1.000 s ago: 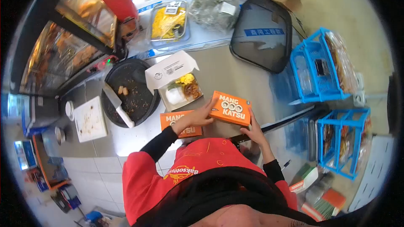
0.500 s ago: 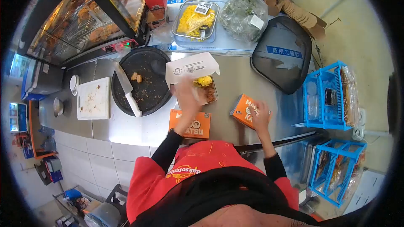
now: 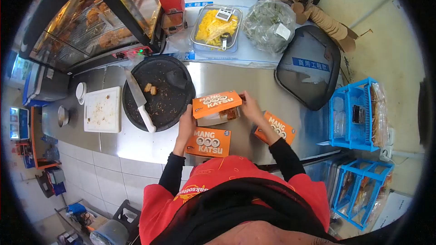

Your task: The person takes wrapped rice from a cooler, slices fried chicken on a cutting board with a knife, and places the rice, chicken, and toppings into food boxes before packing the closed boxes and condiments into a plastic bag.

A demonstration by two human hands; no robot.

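Both hands are at a food box (image 3: 217, 103) whose orange lid is folded partly down, with brown food showing through the gap at its front. My left hand (image 3: 185, 124) has its fingers around the box's left side. At the right edge of the lid, my right hand (image 3: 250, 106) pinches the corner. A closed orange box (image 3: 208, 142) lies just below, near the counter's front edge. Another closed orange box (image 3: 275, 128) sits at an angle, partly behind my right forearm.
On the left are a round black pan (image 3: 165, 102) with a knife (image 3: 140, 100) across it, a white cutting board (image 3: 102, 110) and a heated display case (image 3: 91, 22). A yellow food tray (image 3: 213, 27), a bag of greens (image 3: 268, 25), a black lid (image 3: 309, 68) and blue racks (image 3: 352, 113) stand around.
The middle box's lid has come down from upright. My left hand has moved to that box's left side. My right hand has left the right-hand box and taken the lid's edge.
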